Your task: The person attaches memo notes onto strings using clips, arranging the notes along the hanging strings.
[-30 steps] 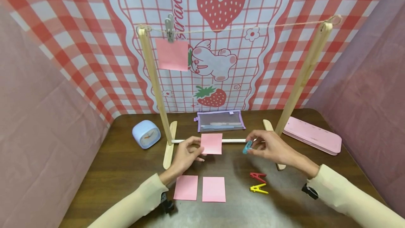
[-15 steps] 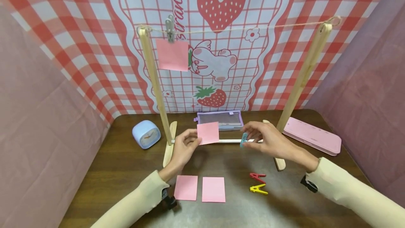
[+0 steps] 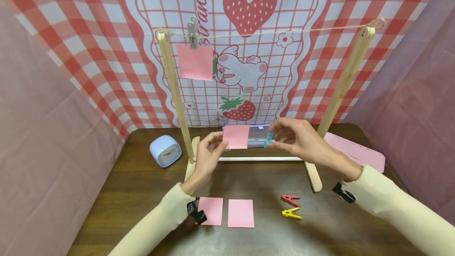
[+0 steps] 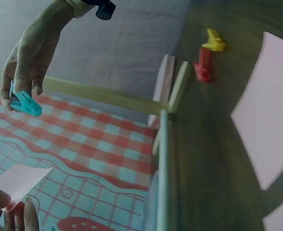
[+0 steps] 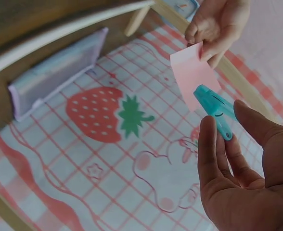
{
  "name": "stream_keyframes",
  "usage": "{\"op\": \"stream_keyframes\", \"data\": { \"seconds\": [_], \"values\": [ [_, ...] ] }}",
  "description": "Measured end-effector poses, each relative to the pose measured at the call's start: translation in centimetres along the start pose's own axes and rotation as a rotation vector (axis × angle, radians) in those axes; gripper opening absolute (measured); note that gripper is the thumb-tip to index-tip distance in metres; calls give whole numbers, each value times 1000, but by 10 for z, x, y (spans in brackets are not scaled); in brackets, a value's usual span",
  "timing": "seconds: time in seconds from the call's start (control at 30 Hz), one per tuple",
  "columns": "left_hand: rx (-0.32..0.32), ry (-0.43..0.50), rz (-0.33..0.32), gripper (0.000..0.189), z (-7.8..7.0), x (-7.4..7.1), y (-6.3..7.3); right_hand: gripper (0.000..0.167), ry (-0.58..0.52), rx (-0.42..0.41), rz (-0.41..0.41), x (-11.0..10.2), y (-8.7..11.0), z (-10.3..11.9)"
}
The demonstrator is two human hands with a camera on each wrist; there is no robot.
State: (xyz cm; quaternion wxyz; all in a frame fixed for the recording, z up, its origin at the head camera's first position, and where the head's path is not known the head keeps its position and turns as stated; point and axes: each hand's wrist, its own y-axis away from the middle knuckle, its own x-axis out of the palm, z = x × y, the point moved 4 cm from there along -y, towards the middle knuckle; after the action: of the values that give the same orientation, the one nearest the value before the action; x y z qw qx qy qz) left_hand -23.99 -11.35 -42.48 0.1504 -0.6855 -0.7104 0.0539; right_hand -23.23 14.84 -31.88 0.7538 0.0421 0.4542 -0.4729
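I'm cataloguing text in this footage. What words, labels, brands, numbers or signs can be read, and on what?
"strawbe", sideways on the checked backdrop cloth, cut off by the picture's edge.
Blue clock: dial markings too small to read.
Pink case: tiny marks, unreadable.

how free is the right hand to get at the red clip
Probably not very: the right hand pinches the blue clip, though nothing seems to cover the red clip on the table.

Sideways red lettering (image 3: 200, 3) "strawbe", cut off above, on strawberry-patterned cloth (image 3: 270, 78).
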Motion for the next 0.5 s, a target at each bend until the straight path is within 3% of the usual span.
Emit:
{"op": "stream_keyframes", "data": {
  "seconds": [0.33, 0.5],
  "values": [
    [66, 84, 20, 29, -21, 12, -15, 31, 24, -80, -79, -21, -22, 26],
    [78, 153, 14, 29, -30, 18, -25, 33, 57, -70, -86, -32, -33, 38]
  ]
}}
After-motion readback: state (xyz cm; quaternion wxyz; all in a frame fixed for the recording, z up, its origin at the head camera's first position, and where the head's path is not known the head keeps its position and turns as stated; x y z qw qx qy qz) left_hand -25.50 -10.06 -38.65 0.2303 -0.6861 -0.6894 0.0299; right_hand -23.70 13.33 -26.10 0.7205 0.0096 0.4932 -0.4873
